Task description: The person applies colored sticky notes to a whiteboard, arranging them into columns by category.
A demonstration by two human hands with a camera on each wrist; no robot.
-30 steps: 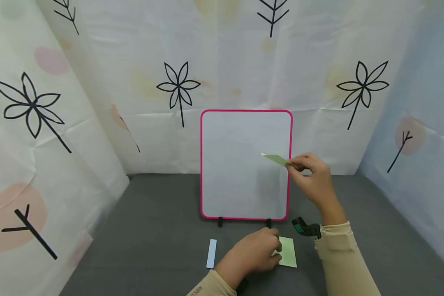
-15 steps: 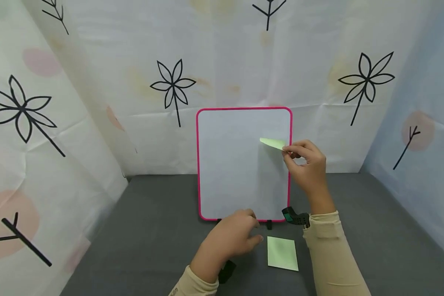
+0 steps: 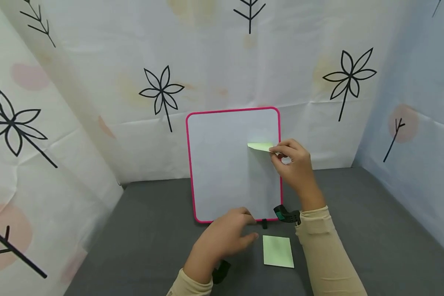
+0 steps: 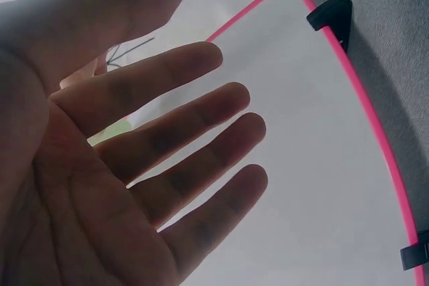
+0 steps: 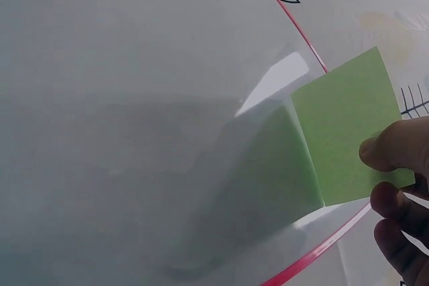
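Near the right edge of the whiteboard (image 3: 225, 172), the right hand (image 3: 297, 168) pinches a green note (image 5: 345, 125); the left hand (image 3: 223, 235) is spread, nearer; a loosened pinch could drop the note.

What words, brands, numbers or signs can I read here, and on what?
No readable text shows.
Beige fabric left sleeve: perhaps a tiny mark at the picture's edge, too small to read.
White rectangular board with pink rim: no writing visible.
Pale green paper sheet in the right hand: none visible.
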